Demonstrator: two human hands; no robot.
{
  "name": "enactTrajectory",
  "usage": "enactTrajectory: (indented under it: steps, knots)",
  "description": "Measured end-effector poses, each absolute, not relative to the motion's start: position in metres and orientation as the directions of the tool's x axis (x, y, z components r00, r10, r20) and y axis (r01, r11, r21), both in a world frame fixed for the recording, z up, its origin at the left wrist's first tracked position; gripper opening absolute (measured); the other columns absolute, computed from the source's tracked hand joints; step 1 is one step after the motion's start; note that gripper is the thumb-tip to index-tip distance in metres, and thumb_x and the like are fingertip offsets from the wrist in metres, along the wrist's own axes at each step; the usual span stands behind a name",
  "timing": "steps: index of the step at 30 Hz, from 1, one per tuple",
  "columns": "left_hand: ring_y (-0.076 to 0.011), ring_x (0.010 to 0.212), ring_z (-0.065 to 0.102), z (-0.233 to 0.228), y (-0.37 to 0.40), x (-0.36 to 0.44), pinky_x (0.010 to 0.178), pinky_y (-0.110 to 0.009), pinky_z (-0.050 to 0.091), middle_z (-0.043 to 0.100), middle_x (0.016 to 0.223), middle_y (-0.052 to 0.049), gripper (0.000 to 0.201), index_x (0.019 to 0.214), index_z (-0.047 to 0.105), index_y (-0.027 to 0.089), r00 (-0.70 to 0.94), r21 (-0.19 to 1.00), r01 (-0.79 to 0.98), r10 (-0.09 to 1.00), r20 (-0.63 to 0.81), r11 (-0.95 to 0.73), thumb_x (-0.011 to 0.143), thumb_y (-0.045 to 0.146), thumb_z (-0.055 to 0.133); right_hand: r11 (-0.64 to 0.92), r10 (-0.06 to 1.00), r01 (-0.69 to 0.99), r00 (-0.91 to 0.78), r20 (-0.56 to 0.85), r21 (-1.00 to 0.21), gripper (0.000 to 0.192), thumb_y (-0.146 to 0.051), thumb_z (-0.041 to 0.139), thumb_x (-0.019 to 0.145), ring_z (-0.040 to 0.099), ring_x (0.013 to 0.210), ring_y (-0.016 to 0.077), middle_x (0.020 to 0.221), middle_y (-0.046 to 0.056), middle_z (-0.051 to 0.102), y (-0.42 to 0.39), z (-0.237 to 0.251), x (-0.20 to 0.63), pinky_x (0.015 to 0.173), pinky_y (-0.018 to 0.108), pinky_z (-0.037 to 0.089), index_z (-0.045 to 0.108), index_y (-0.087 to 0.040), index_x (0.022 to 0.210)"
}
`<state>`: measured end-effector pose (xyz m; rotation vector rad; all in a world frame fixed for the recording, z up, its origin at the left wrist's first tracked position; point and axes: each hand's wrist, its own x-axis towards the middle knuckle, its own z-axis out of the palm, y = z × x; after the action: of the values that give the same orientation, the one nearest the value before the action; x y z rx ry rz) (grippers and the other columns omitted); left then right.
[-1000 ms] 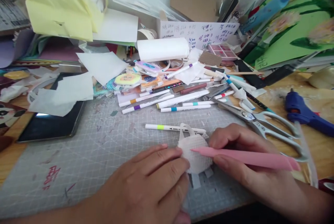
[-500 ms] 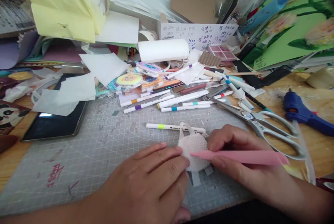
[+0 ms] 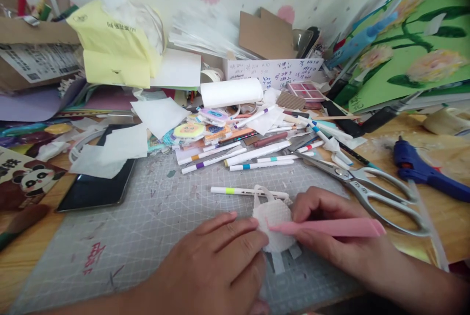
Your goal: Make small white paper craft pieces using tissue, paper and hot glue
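A round white textured paper piece (image 3: 277,241) with two ear-like loops at its top and two strips at its bottom lies on the grey cutting mat (image 3: 154,227). My left hand (image 3: 220,251) rests over its left edge, fingers stretched out flat and fingertips touching it. Between the thumb and fingers of my right hand (image 3: 330,232) is a pink marker (image 3: 338,227), its tip against the paper. A short pink line shows near the tip. Just behind the piece lies a white marker with a lime band (image 3: 235,191).
Large scissors (image 3: 367,185) and a blue glue gun (image 3: 422,168) lie to the right. Several white markers (image 3: 260,165) are heaped behind the hands. A black phone (image 3: 99,190), partly under paper scraps, lies left, near a panda picture (image 3: 35,180). A white roll (image 3: 232,92) stands farther back.
The view has tilted up, so more of the wall shows. A short pink line now shows on the paper, and the marker tip sits slightly lower and to the right of it.
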<state>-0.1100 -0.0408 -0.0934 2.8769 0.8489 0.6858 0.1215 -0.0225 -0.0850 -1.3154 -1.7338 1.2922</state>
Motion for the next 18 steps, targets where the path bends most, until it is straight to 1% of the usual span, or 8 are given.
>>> enactTrajectory:
  steps: [3,7,9,12,13,14,16,18]
  knots:
    - [-0.0178,0.104,0.061,-0.094,-0.039,-0.109,0.098,-0.029,0.042,0.070,0.107,0.003,0.027,0.095,0.067,0.021,0.745,0.176,0.476,0.501,0.441,-0.862,0.082,0.042,0.056,0.008,0.945,0.357,-0.307,-0.109,-0.934,0.014,-0.030,0.063,0.075,0.046,0.058,0.0102,0.065,-0.003,0.053,-0.021,-0.082,0.120,0.051,0.019,0.038,0.053,-0.020,0.071]
    - [-0.0183,0.103,0.062,-0.091,-0.037,-0.109,0.096,-0.030,0.044,0.070,0.106,0.001,0.026,0.095,0.066,0.020,0.750,0.191,0.490,0.523,0.405,-0.851,0.081,0.040,0.059,-0.032,0.935,0.358,-0.319,-0.154,-0.933,0.017,-0.033,0.063,0.073,0.046,0.058,0.0111,0.064,-0.002,0.052,-0.019,-0.080,0.123,0.051,0.021,0.037,0.054,-0.019,0.070]
    - [-0.0182,0.102,0.062,-0.091,-0.037,-0.107,0.095,-0.031,0.046,0.071,0.105,0.001,0.025,0.093,0.066,0.020,0.761,0.164,0.483,0.505,0.408,-0.860,0.081,0.041,0.057,-0.069,0.930,0.328,-0.321,-0.179,-0.942,0.020,-0.037,0.065,0.072,0.046,0.058,0.0120,0.064,-0.002,0.052,-0.020,-0.082,0.127,0.050,0.022,0.036,0.055,-0.020,0.069]
    - [-0.0147,0.097,0.065,-0.096,-0.038,-0.104,0.092,-0.029,0.049,0.073,0.096,0.003,0.020,0.085,0.065,0.020,0.736,0.097,0.462,0.442,0.512,-0.882,0.086,0.036,0.052,-0.130,0.939,0.313,-0.265,-0.218,-0.941,0.025,-0.044,0.064,0.072,0.046,0.059,0.0134,0.063,-0.002,0.053,-0.021,-0.090,0.133,0.051,0.023,0.036,0.058,-0.021,0.069]
    - [-0.0110,0.093,0.066,-0.099,-0.037,-0.103,0.092,-0.025,0.048,0.073,0.091,0.004,0.015,0.088,0.065,0.020,0.688,0.115,0.496,0.471,0.553,-0.861,0.086,0.028,0.053,-0.133,0.943,0.312,-0.251,-0.216,-0.941,0.027,-0.047,0.063,0.072,0.045,0.058,0.0137,0.061,-0.002,0.052,-0.021,-0.094,0.133,0.052,0.023,0.035,0.058,-0.021,0.068]
    - [-0.0089,0.091,0.066,-0.102,-0.037,-0.103,0.091,-0.021,0.048,0.074,0.088,0.004,0.016,0.092,0.064,0.018,0.628,0.152,0.542,0.518,0.581,-0.827,0.086,0.027,0.052,-0.127,0.947,0.310,-0.246,-0.209,-0.942,0.029,-0.049,0.062,0.072,0.044,0.058,0.0139,0.060,-0.002,0.052,-0.021,-0.098,0.133,0.051,0.024,0.035,0.058,-0.021,0.067]
    - [-0.0085,0.088,0.067,-0.106,-0.036,-0.103,0.090,-0.019,0.049,0.074,0.084,0.005,0.018,0.091,0.064,0.017,0.628,0.141,0.516,0.485,0.609,-0.845,0.087,0.027,0.050,-0.116,0.956,0.297,-0.225,-0.187,-0.948,0.033,-0.053,0.061,0.071,0.041,0.056,0.0139,0.058,-0.002,0.049,-0.020,-0.104,0.131,0.050,0.024,0.032,0.058,-0.021,0.065]
    - [-0.0108,0.090,0.066,-0.107,-0.036,-0.102,0.087,-0.022,0.051,0.074,0.087,0.005,0.015,0.084,0.064,0.018,0.674,0.065,0.498,0.433,0.599,-0.865,0.086,0.025,0.051,-0.115,0.962,0.281,-0.208,-0.177,-0.953,0.034,-0.054,0.061,0.069,0.039,0.055,0.0137,0.057,-0.002,0.048,-0.020,-0.107,0.130,0.048,0.024,0.031,0.059,-0.021,0.065]
